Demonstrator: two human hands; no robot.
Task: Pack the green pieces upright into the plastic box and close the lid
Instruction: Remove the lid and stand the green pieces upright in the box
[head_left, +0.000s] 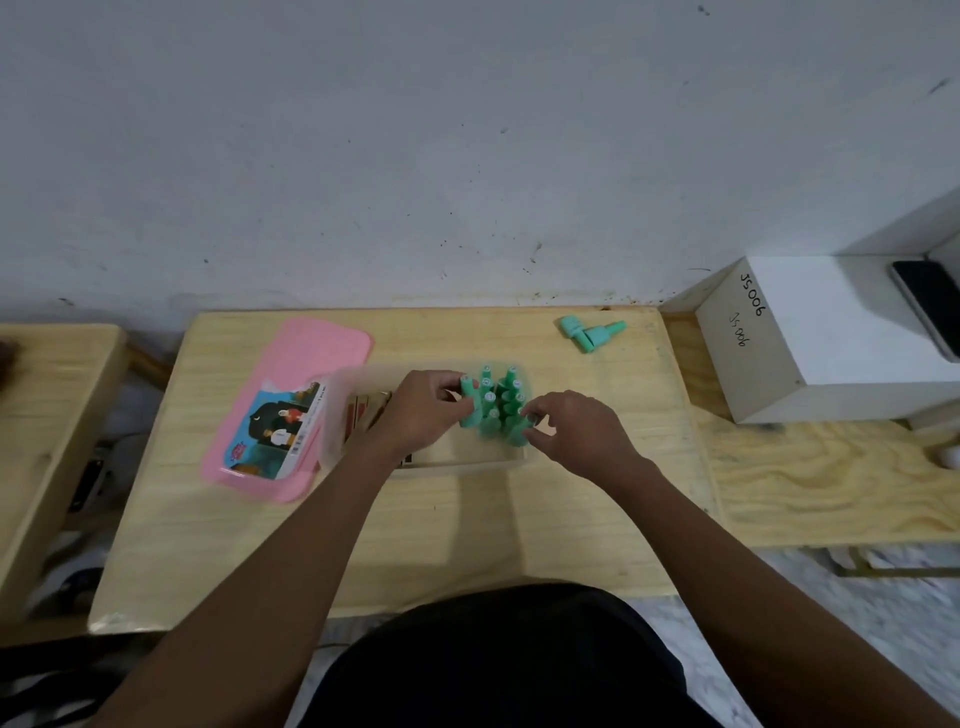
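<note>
A clear plastic box (332, 415) stands in the middle of the wooden table (467, 519). Several green pieces (498, 405) stand upright, bunched in its right half. My left hand (421, 410) reaches into the box and pinches the leftmost green piece (470, 387) of the bunch. My right hand (576, 431) touches the bunch's right side with its fingertips closed on a green piece (519, 431). Two more green pieces (589, 332) lie flat at the table's far right corner. The pink lid (291, 405) lies left of the box, picture side up.
A white cardboard box (810, 338) with handwritten marks stands to the right, with a dark phone (930, 312) on it. A second wooden table (47, 415) is at the left. A white wall rises directly behind the table.
</note>
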